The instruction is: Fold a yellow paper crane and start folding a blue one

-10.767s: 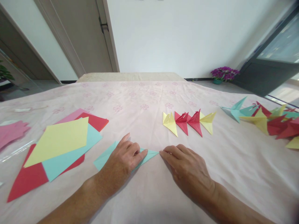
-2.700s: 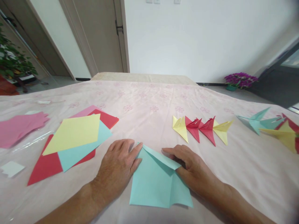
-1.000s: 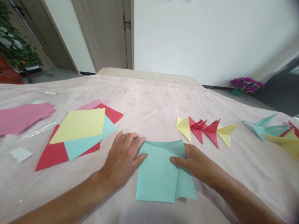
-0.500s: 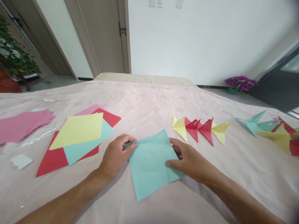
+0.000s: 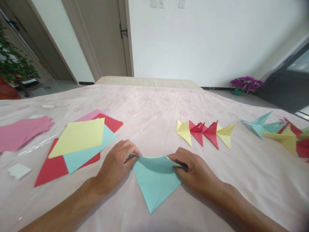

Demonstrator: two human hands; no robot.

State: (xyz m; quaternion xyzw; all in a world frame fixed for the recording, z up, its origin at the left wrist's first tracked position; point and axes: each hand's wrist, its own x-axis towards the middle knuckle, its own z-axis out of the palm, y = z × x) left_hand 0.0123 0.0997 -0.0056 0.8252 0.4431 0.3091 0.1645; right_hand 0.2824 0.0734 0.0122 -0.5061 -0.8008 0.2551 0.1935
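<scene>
A light blue sheet of origami paper (image 5: 155, 182) hangs between my hands, folded into a triangle with its point toward me. My left hand (image 5: 123, 156) pinches its left corner between thumb and fingers. At the opposite corner, my right hand (image 5: 189, 164) grips the paper with the thumb in front. The upper fold bows slightly between the two hands. Beyond my right hand stands a row of folded paper cranes, a yellow crane (image 5: 184, 132) and a red crane (image 5: 211, 133) among them.
Left of my hands lie overlapping square sheets, a yellow sheet (image 5: 79, 137) on top and a red sheet (image 5: 51, 169) beneath. Pink paper (image 5: 23, 132) and a white scrap (image 5: 19, 170) lie farther left. More cranes, including a blue crane (image 5: 259, 125), sit at the right on the floral tablecloth (image 5: 149, 106).
My right hand has shifted its hold to the right corner. The blue paper has gone from a partly opened shape to a triangle pointing toward me. The view has shifted slightly.
</scene>
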